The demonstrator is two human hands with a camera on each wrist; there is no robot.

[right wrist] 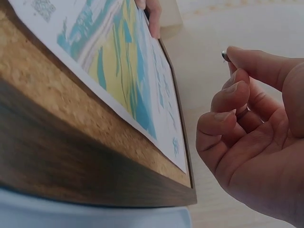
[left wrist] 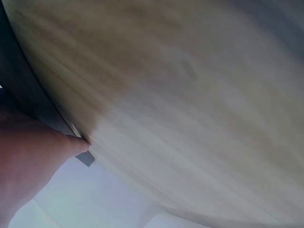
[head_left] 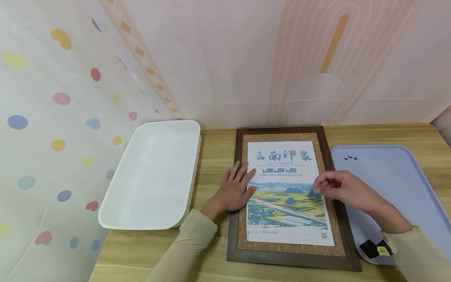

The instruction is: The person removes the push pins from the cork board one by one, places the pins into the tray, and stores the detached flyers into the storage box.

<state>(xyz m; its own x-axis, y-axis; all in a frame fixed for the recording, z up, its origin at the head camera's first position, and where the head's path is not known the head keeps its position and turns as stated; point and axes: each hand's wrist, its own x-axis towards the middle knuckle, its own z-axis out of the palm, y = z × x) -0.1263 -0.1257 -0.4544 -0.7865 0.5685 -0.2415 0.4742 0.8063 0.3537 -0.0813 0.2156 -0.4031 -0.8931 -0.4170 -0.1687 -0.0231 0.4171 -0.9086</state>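
Observation:
A printed poster (head_left: 287,203) with a landscape picture lies on a cork board (head_left: 282,248) with a dark wooden frame (head_left: 275,258). My left hand (head_left: 232,192), fingers spread, rests across the left side of the frame with its fingertips on the poster's edge. Over the poster's right edge is my right hand (head_left: 347,190). Its thumb and forefinger pinch a small shiny thumbtack (right wrist: 225,56), seen in the right wrist view, with the other fingers curled. In the left wrist view, the left hand (left wrist: 35,159) lies over the frame's dark edge.
To the right, a pale blue tray (head_left: 415,176) holds several silver tacks (head_left: 350,158) and a black item with a yellow label (head_left: 368,249). A deep white tray (head_left: 151,176) stands to the left on the wooden table (head_left: 211,156). Patterned cloth hangs behind.

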